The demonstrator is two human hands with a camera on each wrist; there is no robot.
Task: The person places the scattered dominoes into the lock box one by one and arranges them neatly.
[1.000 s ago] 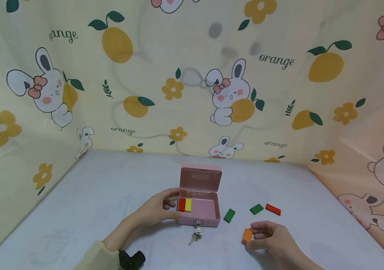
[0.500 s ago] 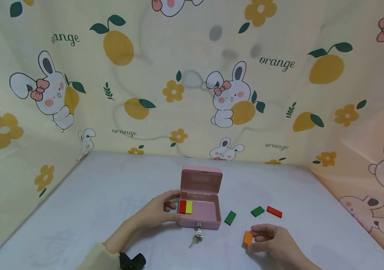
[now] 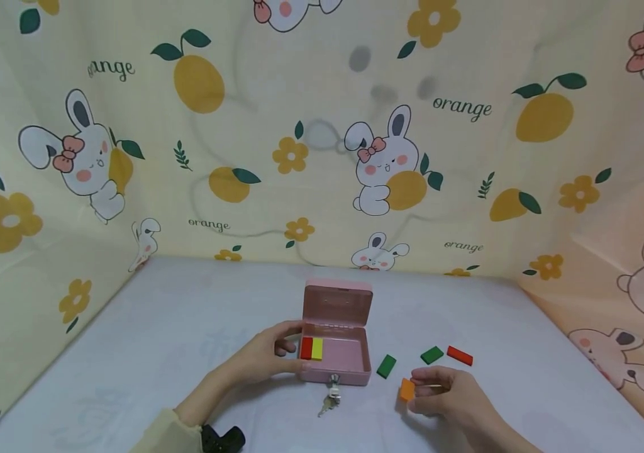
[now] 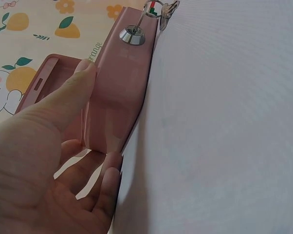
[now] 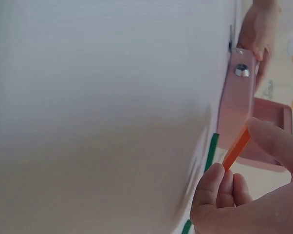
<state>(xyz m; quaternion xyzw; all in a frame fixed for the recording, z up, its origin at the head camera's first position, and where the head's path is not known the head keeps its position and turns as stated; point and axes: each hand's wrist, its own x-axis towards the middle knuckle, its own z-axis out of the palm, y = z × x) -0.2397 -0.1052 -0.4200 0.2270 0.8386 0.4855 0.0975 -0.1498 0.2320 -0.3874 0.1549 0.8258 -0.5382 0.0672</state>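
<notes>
A pink cash box (image 3: 338,376) stands on the table with its lid (image 3: 338,304) raised. Inside, at the left end, a red block (image 3: 306,348) and a yellow block (image 3: 317,348) lie side by side. My left hand (image 3: 268,353) grips the box's left end, thumb at the front corner, as the left wrist view also shows. Between thumb and fingertips my right hand (image 3: 458,402) pinches an orange block (image 5: 237,147), held tilted in front and to the right of the box. Keys (image 3: 330,401) hang from the lock (image 4: 132,35) at the front.
Right of the box lie a green block (image 3: 387,366), a second green block (image 3: 432,355) and a red block (image 3: 460,355). A white cloth (image 3: 231,283) covers the table. Printed curtains (image 3: 310,189) enclose the back and sides.
My right hand has moved slightly left and up with the orange block, toward the box. The left hand stays on the box.
</notes>
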